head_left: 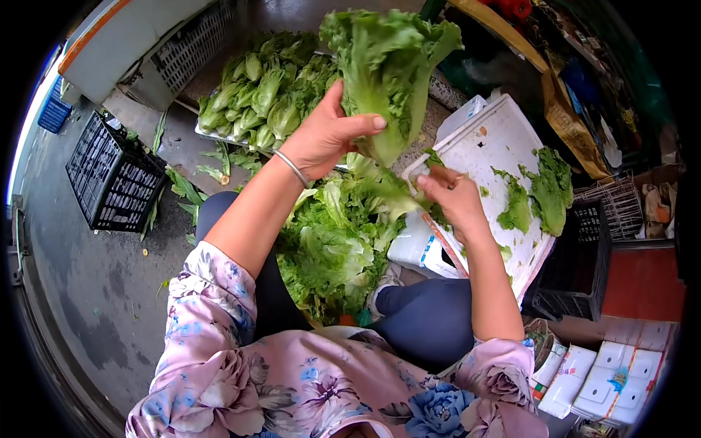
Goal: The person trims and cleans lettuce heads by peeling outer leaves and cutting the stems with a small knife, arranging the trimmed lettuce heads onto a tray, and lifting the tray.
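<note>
Upright in my left hand (pixel 332 135) is a leafy green lettuce head (pixel 387 77), with my fingers and thumb wrapped round its lower part. My right hand (pixel 454 198) is closed beside a blurred loose leaf (pixel 387 191), below and to the right of the head; its fingertips hold green leaf. Between my knees lies a large heap of loose lettuce leaves (pixel 328 248). Under my right hand is the edge of a white foam lid (pixel 485 146), with torn leaves (pixel 549 190) on its right side.
Trimmed lettuce heads (pixel 266 91) are piled beyond my left hand. A black crate (pixel 113 175) stands on the floor at left, another black crate (pixel 580 266) at right. White foam boxes (pixel 610 379) sit at lower right. Leaf scraps (pixel 186 190) litter the floor.
</note>
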Action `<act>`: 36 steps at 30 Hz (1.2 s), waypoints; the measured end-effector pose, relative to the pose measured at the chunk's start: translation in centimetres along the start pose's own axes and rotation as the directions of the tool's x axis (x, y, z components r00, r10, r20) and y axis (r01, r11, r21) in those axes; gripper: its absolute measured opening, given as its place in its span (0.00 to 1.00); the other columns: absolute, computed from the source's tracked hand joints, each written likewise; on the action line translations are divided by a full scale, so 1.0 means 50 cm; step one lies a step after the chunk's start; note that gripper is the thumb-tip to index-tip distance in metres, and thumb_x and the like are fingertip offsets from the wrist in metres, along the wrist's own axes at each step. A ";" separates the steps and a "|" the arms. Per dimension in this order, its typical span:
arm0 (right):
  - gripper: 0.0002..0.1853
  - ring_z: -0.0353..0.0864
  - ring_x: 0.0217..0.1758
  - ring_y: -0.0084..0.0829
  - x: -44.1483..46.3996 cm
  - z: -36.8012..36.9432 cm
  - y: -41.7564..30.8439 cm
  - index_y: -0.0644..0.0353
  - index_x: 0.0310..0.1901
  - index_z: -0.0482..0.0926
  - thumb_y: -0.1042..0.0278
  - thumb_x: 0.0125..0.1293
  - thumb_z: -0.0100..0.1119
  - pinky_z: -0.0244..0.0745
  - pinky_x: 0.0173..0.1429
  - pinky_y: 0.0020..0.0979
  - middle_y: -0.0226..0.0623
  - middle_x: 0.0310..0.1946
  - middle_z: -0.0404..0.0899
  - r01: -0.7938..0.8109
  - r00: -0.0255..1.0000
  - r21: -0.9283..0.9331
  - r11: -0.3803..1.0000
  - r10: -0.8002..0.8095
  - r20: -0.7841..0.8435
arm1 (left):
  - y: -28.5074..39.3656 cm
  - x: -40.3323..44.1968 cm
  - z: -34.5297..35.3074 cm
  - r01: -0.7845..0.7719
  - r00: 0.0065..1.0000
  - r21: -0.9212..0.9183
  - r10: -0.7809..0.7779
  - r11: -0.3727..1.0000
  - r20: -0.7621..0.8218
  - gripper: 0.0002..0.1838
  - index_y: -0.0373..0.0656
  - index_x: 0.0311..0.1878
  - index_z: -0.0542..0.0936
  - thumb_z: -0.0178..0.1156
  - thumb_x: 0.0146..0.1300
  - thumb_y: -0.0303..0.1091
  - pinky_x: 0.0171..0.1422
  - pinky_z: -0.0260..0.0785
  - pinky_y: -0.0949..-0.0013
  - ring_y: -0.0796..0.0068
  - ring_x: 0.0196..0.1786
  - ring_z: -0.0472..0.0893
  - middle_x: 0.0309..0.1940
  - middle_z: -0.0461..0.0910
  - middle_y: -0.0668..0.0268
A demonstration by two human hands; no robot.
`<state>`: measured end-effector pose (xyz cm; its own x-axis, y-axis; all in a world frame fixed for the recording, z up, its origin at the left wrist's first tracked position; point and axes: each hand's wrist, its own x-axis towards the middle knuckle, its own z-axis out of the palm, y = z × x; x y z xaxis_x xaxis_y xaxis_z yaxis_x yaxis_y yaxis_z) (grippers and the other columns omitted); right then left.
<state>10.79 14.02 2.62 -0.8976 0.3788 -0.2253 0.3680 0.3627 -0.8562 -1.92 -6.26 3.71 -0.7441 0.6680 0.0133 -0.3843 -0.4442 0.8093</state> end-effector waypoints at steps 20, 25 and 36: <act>0.22 0.75 0.37 0.23 0.015 0.004 -0.069 0.54 0.51 0.70 0.51 0.60 0.39 0.54 0.16 0.19 0.30 0.44 0.75 0.045 0.999 0.954 0.297 0.001 -0.048 | -0.066 0.004 0.048 0.354 0.933 0.005 -0.353 0.935 -0.066 0.30 0.46 0.65 0.57 0.49 0.64 0.50 0.51 0.71 0.64 0.66 0.48 0.73 0.55 0.68 0.56; 0.18 0.73 0.29 0.21 0.008 0.012 -0.073 0.57 0.46 0.72 0.55 0.60 0.44 0.56 0.17 0.18 0.30 0.37 0.77 -0.034 0.999 0.939 0.342 -0.016 0.042 | -0.074 -0.008 0.062 0.484 0.840 -0.292 -0.345 0.825 0.418 0.29 0.43 0.65 0.57 0.34 0.68 0.54 0.52 0.74 0.54 0.49 0.54 0.73 0.57 0.66 0.53; 0.10 0.66 0.21 0.15 0.017 -0.029 -0.049 0.63 0.38 0.73 0.68 0.57 0.60 0.57 0.20 0.16 0.25 0.23 0.71 0.282 0.864 0.481 0.830 -0.002 -0.504 | -0.078 0.013 0.028 0.363 0.921 -0.368 -0.269 0.856 0.283 0.20 0.48 0.56 0.65 0.50 0.65 0.45 0.46 0.75 0.60 0.54 0.50 0.76 0.52 0.72 0.59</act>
<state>9.47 14.71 5.20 -0.6540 0.7553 0.0413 -0.0648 -0.0015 -0.9979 -0.12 -3.28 1.36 -0.4270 0.9034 -0.0394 -0.8004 -0.3574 0.4813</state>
